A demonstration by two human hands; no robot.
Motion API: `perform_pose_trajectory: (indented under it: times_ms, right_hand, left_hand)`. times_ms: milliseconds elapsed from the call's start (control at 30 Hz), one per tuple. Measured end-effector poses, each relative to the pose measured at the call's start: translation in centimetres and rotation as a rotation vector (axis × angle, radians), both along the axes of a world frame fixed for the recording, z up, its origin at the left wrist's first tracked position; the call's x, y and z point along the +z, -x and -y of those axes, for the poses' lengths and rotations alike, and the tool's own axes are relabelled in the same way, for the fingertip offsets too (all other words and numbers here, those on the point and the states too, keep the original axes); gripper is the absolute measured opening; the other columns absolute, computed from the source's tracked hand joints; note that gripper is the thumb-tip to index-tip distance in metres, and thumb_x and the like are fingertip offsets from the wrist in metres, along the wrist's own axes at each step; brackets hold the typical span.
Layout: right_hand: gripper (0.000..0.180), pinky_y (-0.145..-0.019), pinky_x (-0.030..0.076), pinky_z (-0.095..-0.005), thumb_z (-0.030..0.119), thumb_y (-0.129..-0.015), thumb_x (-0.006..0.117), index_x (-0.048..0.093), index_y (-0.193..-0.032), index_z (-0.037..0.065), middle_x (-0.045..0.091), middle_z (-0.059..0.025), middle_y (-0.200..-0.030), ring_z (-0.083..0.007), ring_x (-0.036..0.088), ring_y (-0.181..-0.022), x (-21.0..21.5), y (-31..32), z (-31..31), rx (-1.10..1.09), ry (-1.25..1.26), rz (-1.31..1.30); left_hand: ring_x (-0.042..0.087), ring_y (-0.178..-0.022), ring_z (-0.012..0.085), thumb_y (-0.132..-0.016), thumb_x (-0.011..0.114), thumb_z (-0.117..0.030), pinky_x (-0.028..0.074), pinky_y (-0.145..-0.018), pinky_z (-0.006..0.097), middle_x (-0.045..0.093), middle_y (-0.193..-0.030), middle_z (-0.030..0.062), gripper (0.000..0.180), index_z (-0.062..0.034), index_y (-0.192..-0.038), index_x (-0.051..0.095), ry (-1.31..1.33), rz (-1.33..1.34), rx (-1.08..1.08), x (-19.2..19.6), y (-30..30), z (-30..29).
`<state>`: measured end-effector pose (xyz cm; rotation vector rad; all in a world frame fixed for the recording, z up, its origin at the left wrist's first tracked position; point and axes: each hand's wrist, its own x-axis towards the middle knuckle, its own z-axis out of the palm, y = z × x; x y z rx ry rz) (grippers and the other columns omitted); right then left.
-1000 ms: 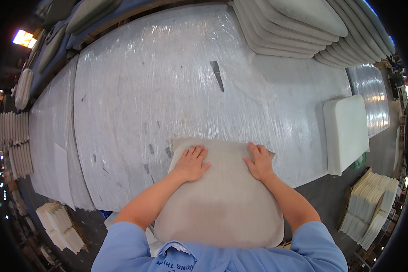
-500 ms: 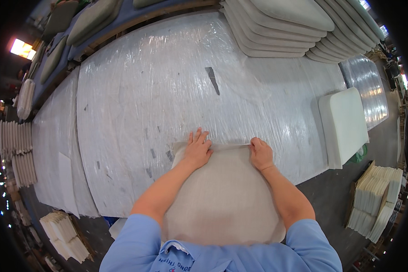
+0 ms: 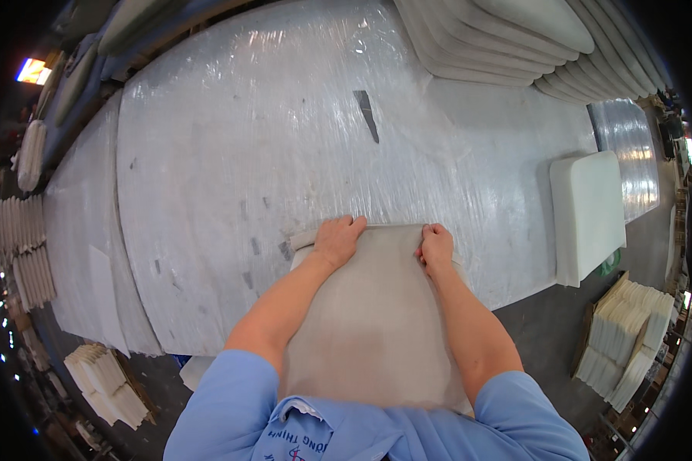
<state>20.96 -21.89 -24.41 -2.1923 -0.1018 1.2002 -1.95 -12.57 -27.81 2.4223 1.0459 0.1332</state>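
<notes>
A beige fabric-covered cushion (image 3: 377,323) lies in front of me, its near end against my blue shirt. At its far left corner, my left hand (image 3: 338,240) is closed over the far edge, fingers bent down onto the fabric. My right hand (image 3: 436,247) pinches the fabric at the far right corner. Between the hands the far edge runs fairly straight, and a flap of cloth sticks out left of my left hand. The fingertips of my left hand are partly hidden behind the edge.
The table (image 3: 231,169) is wrapped in clear plastic with dark torn patches. Finished-looking grey cushions (image 3: 500,38) are stacked at the far right. A white foam pad (image 3: 588,215) leans at the table's right edge. Foam stacks stand on the floor at right (image 3: 623,338) and left (image 3: 108,384).
My left hand has gone from fingers spread flat to curled over the cushion's far edge. My right hand keeps its pinch, a little further left. The view has shifted slightly.
</notes>
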Motion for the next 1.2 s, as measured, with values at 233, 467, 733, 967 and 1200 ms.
perform_pose_trajectory:
  times_ms: [233, 467, 733, 967, 1200]
  right_hand:
    - [0.024, -0.072, 0.049, -0.0347, 0.018, -0.102, 0.061, 0.069, -0.093, -0.003, 0.067, -0.0075, -0.078, -0.0191, 0.061, -0.072, -5.6, 0.2, 0.1, 0.047, -0.186, 0.38]
    - [0.024, -0.074, 0.05, -0.0366, 0.02, -0.101, 0.062, 0.07, -0.097, -0.002, 0.066, -0.0059, -0.08, -0.0187, 0.062, -0.077, -2.1, -2.2, -0.5, 0.033, -0.076, -0.054]
    - [0.027, -0.082, 0.052, -0.0425, 0.025, -0.103, 0.056, 0.073, -0.107, 0.004, 0.073, -0.0162, -0.094, -0.0325, 0.067, -0.088, -1.5, -5.1, 2.1, 0.444, -0.044, 0.395]
    - [0.027, -0.083, 0.051, -0.0432, 0.025, -0.104, 0.057, 0.071, -0.105, 0.002, 0.074, -0.0189, -0.097, -0.036, 0.068, -0.09, -5.0, -2.8, 1.0, 0.217, -0.131, 0.464]
    - [0.027, -0.085, 0.052, -0.0448, 0.025, -0.104, 0.056, 0.069, -0.103, 0.001, 0.073, -0.0211, -0.098, -0.0379, 0.069, -0.094, -4.9, -3.3, 0.7, 0.311, -0.146, 0.483]
  left_hand:
    - [0.067, -0.074, 0.0358, -0.091, 0.062, -0.013, 0.052, -0.062, 0.051, 0.065, -0.081, 0.0105, 0.005, -0.014, -0.096, 0.061, -0.024, 0.128, 0.045, -1.5, -0.9, -1.0]
    - [0.067, -0.09, 0.0393, -0.098, 0.065, -0.031, 0.052, -0.078, 0.051, 0.07, -0.094, 0.0157, 0.022, -0.0088, -0.098, 0.065, 0.28, 0.061, 0.1, 0.0, 0.3, -2.0]
    - [0.065, -0.097, 0.0376, -0.095, 0.071, -0.039, 0.049, -0.085, 0.052, 0.068, -0.096, 0.015, 0.033, -0.0067, -0.09, 0.069, 0.332, -0.335, 0.158, 2.8, 6.0, -2.7]
    - [0.055, -0.096, 0.03, -0.094, 0.072, -0.031, 0.04, -0.087, 0.048, 0.059, -0.09, 0.007, 0.02, -0.012, -0.086, 0.07, -0.065, -0.16, 0.289, 0.7, 5.3, -0.5]
    - [0.057, -0.092, 0.0316, -0.095, 0.071, -0.026, 0.042, -0.085, 0.047, 0.06, -0.089, 0.0071, 0.015, -0.0118, -0.092, 0.072, -0.037, -0.091, 0.264, 0.6, 5.8, -1.1]
